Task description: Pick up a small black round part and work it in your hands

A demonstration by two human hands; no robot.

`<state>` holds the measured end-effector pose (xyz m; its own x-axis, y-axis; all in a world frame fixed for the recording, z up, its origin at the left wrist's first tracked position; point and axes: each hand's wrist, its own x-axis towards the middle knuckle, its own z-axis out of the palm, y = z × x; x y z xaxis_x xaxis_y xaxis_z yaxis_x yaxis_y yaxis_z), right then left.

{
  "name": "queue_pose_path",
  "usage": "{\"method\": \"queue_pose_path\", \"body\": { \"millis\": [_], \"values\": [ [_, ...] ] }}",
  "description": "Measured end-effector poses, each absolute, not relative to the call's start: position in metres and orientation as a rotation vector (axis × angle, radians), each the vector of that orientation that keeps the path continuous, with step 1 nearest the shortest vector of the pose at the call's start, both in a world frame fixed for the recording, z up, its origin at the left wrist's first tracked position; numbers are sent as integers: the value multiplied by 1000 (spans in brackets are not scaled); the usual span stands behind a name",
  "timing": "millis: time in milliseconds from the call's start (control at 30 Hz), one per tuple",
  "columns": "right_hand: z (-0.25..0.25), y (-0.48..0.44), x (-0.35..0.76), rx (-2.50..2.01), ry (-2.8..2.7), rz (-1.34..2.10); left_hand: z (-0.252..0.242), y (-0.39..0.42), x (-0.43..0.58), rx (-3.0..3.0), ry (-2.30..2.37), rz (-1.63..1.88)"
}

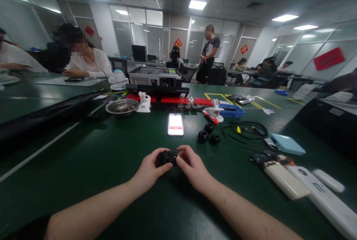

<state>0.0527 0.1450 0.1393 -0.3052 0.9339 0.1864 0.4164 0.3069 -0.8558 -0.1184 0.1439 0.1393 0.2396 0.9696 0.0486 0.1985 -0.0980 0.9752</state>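
A small black cylinder with ribbed bands, looking like a camera lens (168, 157), is held level just above the green table. My left hand (152, 167) is closed around its left part, the thumb along the near side. At its right end, my right hand (192, 165) has its thumb and curled fingertips pinched against the rim. Beyond my hands lies a phone (175, 124) with a bright screen. Three black round ribbed parts (203, 136) sit close together to the right of the phone.
Farther back are a metal bowl (122, 112) of small pieces, a white stand (144, 103), a red-handled tool (211, 118), a blue tray (232, 115) and an open computer case (154, 80). On the right lie a coiled cable (245, 124), a light-blue box (288, 144) and a cream power bank (286, 180).
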Motion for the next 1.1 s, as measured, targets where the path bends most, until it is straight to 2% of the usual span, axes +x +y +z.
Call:
{"method": "queue_pose_path", "body": {
  "millis": [200, 533, 833, 1100],
  "values": [
    [135, 153, 52, -1344, -1862, 1106, 141, 141, -117, 1499, 1188, 925],
    [145, 142, 53, -1200, -2013, 816, 135, 149, -121, 1440, 1104, 918],
    [134, 154, 54, -1274, -1938, 1062, 140, 141, -117, 1462, 1121, 889],
    [143, 144, 52, -1148, -1992, 886, 139, 147, -120, 1456, 1147, 933]
  ]
}}
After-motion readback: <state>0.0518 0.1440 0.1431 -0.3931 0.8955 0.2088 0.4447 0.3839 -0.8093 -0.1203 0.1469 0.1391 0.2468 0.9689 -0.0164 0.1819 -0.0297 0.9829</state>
